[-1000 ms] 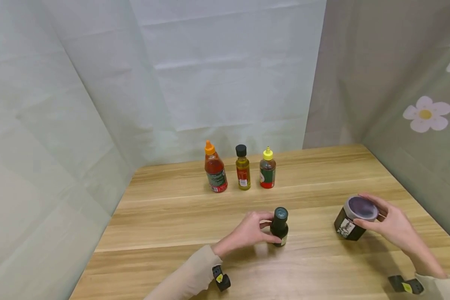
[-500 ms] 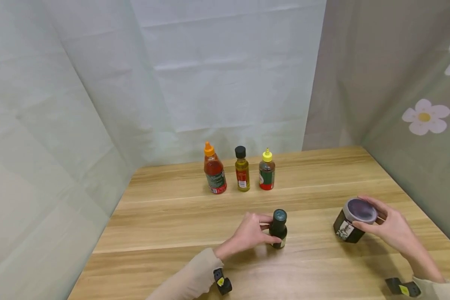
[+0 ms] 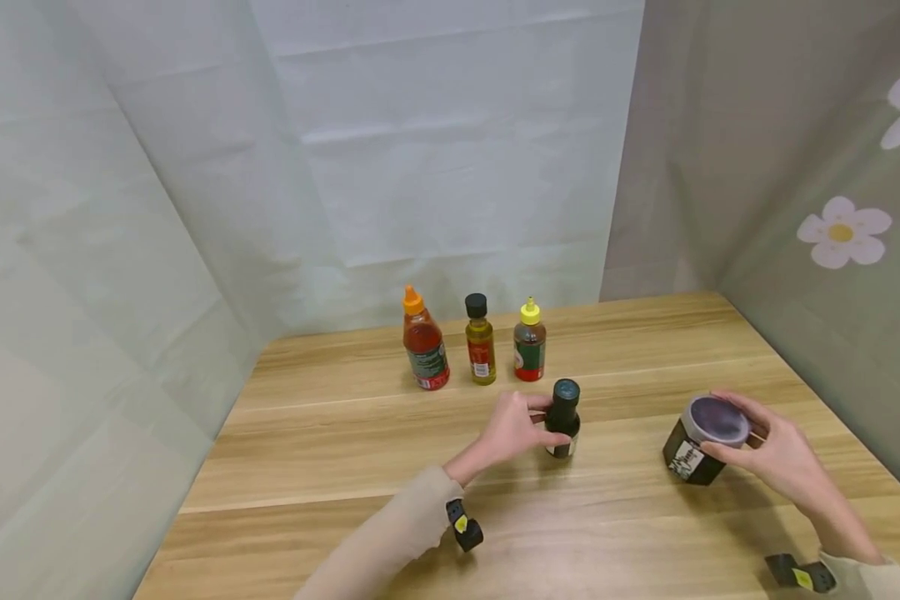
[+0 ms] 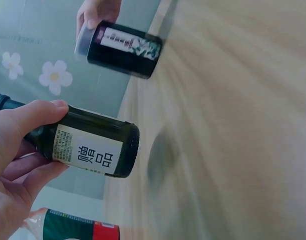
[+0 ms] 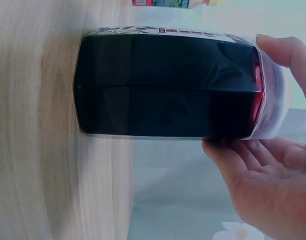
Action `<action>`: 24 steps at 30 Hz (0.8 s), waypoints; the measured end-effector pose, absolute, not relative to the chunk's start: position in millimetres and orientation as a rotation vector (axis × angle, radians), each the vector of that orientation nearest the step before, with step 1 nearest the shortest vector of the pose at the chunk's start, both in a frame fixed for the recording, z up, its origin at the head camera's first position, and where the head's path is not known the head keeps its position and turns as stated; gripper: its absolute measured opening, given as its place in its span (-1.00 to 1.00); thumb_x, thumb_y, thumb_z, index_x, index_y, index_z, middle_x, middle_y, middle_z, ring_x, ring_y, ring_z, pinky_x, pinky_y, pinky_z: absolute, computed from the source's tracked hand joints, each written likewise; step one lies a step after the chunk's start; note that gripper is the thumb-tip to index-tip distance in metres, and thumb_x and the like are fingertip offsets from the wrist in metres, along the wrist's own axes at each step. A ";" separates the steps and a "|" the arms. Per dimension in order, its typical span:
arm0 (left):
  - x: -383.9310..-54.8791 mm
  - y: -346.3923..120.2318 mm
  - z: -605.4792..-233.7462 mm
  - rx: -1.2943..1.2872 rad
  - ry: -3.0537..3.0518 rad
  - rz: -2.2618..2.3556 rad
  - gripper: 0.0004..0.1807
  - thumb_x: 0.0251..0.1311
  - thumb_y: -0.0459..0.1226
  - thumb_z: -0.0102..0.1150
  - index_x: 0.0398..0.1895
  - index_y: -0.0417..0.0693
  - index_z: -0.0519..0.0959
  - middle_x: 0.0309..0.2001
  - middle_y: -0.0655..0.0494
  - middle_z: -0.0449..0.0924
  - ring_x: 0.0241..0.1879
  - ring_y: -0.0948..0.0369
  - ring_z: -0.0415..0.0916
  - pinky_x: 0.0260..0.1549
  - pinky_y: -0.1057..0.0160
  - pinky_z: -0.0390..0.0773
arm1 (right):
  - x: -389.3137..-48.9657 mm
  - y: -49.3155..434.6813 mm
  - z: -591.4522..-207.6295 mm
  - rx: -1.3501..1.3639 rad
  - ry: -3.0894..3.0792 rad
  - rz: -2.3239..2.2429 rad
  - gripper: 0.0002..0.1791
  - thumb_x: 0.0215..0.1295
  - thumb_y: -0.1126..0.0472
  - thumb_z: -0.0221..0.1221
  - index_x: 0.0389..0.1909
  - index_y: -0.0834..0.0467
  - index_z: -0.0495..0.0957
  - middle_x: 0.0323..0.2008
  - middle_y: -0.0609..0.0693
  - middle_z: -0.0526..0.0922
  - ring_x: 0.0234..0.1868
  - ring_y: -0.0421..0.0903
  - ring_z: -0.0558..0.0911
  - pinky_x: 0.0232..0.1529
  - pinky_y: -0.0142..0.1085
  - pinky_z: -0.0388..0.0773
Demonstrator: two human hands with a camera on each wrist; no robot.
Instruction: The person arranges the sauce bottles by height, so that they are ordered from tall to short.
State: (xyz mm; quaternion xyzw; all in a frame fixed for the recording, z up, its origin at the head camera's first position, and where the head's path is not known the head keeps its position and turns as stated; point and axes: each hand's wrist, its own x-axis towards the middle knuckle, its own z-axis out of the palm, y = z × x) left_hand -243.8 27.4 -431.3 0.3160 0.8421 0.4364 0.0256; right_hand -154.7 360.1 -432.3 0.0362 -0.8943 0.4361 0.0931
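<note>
My left hand grips a small dark glass bottle with a dark cap, thumb on one side and fingers on the other. In the left wrist view, the bottle's pale label faces the camera and its base is off the table, apart from its shadow. Over at the right, my right hand holds a dark, flat-sided jar near its translucent lid. The right wrist view has the thumb at the lid and the fingers under the other side. Whether the jar's base touches the table, I cannot tell.
Behind the hands stand three upright bottles: a red sauce bottle with an orange tip, a yellow oil bottle with a black cap, and a squeeze bottle with a yellow cap. Cloth hangs around the wooden table.
My left hand has moved away from me with the dark bottle, up off its spot toward the three standing bottles. The right hand and the jar have hardly moved.
</note>
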 end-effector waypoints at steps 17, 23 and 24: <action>-300.2 72.4 -430.8 0.834 2.738 1.346 -0.54 -0.21 -0.19 0.46 -0.13 -0.08 0.63 -0.14 0.08 0.67 -0.17 0.26 0.62 -0.29 0.52 0.57 | -155.1 355.6 -434.7 0.157 -2.596 1.316 -0.26 -0.02 0.22 0.36 0.24 0.16 0.30 -0.08 -0.55 0.32 -0.12 -0.67 0.38 -0.22 -0.75 0.42; -312.6 87.2 -439.0 0.658 2.761 1.405 -0.48 -0.20 -0.21 0.46 -0.05 -0.10 0.60 -0.08 0.04 0.64 -0.09 0.23 0.60 -0.23 0.46 0.59 | -153.9 355.7 -435.3 0.158 -2.593 1.325 -0.25 -0.02 0.23 0.36 0.25 0.09 0.29 -0.07 -0.55 0.31 -0.11 -0.67 0.38 -0.20 -0.75 0.41; -314.2 89.4 -440.4 0.641 2.771 1.413 -0.48 -0.20 -0.22 0.45 -0.04 -0.10 0.60 -0.08 0.04 0.64 -0.08 0.22 0.59 -0.21 0.45 0.59 | -153.4 355.6 -435.8 0.159 -2.592 1.328 -0.25 -0.02 0.23 0.36 0.25 0.09 0.29 -0.06 -0.55 0.31 -0.10 -0.67 0.38 -0.20 -0.75 0.41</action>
